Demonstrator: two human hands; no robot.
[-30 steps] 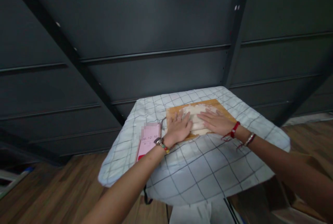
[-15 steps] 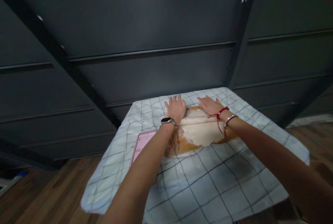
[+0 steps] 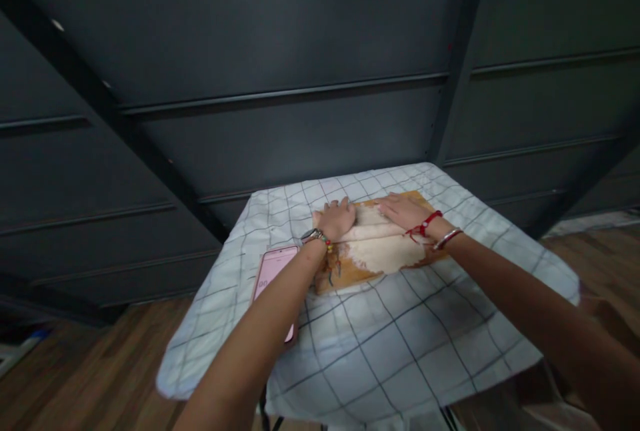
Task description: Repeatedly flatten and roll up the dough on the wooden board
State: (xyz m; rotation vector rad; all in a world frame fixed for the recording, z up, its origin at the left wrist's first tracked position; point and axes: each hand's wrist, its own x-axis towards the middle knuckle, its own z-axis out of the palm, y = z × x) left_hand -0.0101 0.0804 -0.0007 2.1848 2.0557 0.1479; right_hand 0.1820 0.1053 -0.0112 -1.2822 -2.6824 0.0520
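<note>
A thin sheet of pale dough (image 3: 387, 254) with a ragged edge lies on a brown wooden board (image 3: 350, 277). Across the dough runs a pale cylinder (image 3: 375, 229); whether it is a rolling pin or rolled-up dough I cannot tell. My left hand (image 3: 337, 219) rests palm down on the cylinder's left part, fingers outstretched. Palm down toward its right part lies my right hand (image 3: 399, 209), fingers also extended. Both palms cover stretches of the cylinder. My left wrist wears a watch and beads, my right wrist a red cord and a bangle.
Left of the board, a phone (image 3: 270, 271) with a pink screen lies partly under my left forearm. A white checked cloth (image 3: 400, 331) covers the small table. Behind it stands a dark panelled metal wall (image 3: 300, 131). Wooden flooring (image 3: 125, 364) shows below.
Both hands have drawn slightly back toward me over the board, their fingers lying lower and flatter. More of the board's far edge shows. The view has shifted a little.
</note>
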